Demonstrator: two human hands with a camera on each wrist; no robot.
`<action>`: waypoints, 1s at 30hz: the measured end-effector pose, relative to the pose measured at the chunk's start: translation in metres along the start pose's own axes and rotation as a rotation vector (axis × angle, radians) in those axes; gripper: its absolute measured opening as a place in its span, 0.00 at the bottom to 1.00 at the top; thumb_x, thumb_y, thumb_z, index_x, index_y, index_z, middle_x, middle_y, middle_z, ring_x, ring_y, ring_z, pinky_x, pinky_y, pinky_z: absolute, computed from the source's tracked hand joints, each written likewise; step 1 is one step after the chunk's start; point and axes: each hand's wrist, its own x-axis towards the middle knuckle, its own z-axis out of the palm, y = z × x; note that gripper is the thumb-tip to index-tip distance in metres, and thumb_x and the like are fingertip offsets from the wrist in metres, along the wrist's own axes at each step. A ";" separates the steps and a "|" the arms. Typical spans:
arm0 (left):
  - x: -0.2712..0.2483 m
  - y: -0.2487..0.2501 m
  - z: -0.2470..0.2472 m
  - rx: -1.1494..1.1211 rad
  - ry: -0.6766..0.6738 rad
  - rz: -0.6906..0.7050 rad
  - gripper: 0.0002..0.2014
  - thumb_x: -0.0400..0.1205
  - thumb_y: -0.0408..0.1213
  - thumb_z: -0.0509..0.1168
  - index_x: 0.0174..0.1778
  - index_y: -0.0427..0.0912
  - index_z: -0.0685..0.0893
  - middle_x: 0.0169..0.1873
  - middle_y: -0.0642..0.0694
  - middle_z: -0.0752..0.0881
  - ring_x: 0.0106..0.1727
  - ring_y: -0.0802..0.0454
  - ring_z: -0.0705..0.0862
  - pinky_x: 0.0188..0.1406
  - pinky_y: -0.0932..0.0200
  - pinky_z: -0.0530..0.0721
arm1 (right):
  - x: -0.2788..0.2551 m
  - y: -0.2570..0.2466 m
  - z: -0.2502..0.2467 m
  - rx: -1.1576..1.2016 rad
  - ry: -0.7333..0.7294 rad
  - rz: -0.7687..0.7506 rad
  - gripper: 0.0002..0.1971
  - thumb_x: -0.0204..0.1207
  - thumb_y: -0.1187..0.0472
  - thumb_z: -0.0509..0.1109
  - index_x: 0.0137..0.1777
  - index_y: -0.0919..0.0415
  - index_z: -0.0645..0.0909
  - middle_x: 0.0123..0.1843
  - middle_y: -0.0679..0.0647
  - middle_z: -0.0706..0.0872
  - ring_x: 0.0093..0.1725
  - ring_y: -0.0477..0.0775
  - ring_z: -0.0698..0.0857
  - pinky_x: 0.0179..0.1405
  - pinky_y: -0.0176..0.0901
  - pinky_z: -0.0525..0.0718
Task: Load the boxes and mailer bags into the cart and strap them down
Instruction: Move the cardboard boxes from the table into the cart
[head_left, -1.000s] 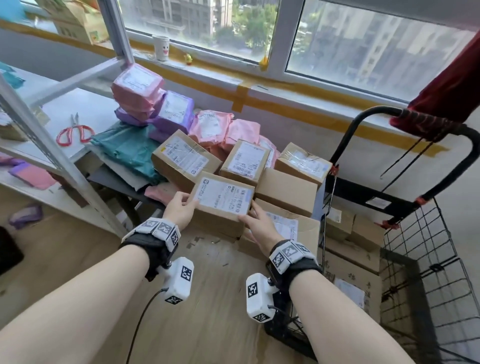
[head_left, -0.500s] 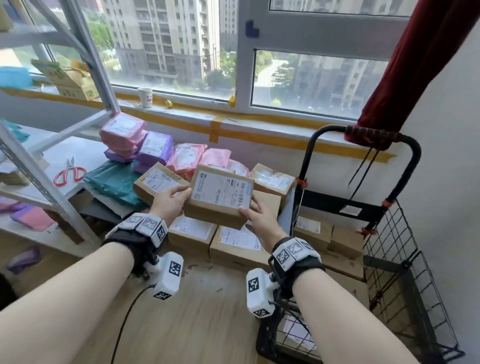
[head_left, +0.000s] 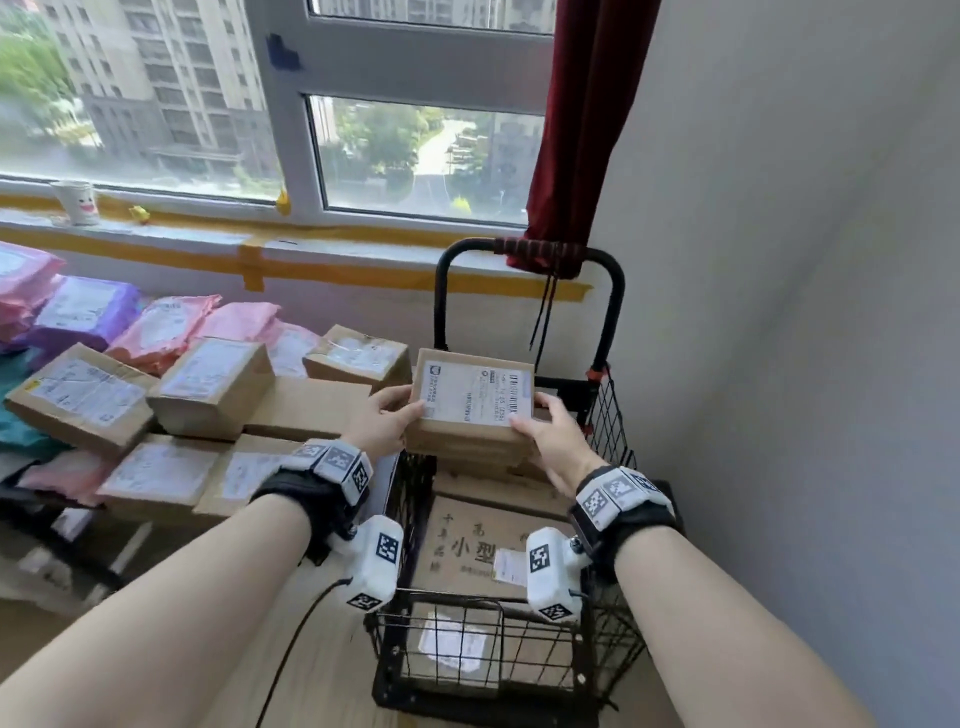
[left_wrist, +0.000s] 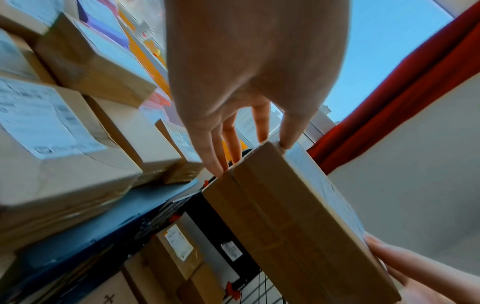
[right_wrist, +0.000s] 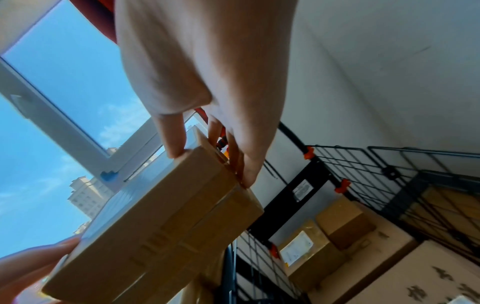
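Observation:
I hold a flat brown box (head_left: 470, 410) with a white shipping label above the black wire cart (head_left: 613, 431). My left hand (head_left: 387, 415) grips its left end, thumb on top and fingers beneath (left_wrist: 259, 131). My right hand (head_left: 548, 423) grips its right end the same way (right_wrist: 207, 148). The same box (left_wrist: 293, 222) (right_wrist: 161, 218) fills both wrist views. Several boxes lie in the cart, a large printed one (head_left: 478, 545) on top. More boxes (head_left: 208, 384) and pink and purple mailer bags (head_left: 161, 327) are piled to the left.
The cart handle (head_left: 530, 249) stands against the window sill, with a red curtain (head_left: 587, 130) tied round it. A grey wall (head_left: 805, 312) closes the right side. A paper cup (head_left: 78, 201) sits on the sill. Wooden floor (head_left: 311, 665) lies before the cart.
Both hands lifted the box off the pile and carried it right, to above the cart. My view swung right and upward with it.

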 end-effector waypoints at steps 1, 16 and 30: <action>0.006 -0.002 0.012 0.030 -0.015 -0.012 0.20 0.81 0.37 0.66 0.70 0.43 0.76 0.49 0.42 0.82 0.52 0.44 0.83 0.41 0.56 0.84 | 0.003 0.005 -0.012 -0.001 0.009 0.020 0.26 0.78 0.65 0.69 0.74 0.56 0.66 0.66 0.60 0.82 0.63 0.57 0.83 0.67 0.60 0.80; 0.173 -0.087 0.098 0.222 -0.125 -0.222 0.20 0.82 0.33 0.64 0.71 0.47 0.77 0.61 0.40 0.84 0.57 0.45 0.84 0.47 0.54 0.84 | 0.142 0.127 -0.072 0.037 0.066 0.367 0.39 0.73 0.71 0.69 0.82 0.54 0.58 0.69 0.57 0.80 0.65 0.57 0.82 0.69 0.60 0.79; 0.315 -0.248 0.138 0.419 0.014 -0.551 0.20 0.83 0.38 0.62 0.71 0.37 0.75 0.67 0.39 0.81 0.66 0.42 0.80 0.65 0.54 0.77 | 0.300 0.296 -0.058 -0.047 0.008 0.715 0.41 0.75 0.69 0.71 0.83 0.53 0.53 0.73 0.59 0.78 0.67 0.57 0.81 0.71 0.58 0.77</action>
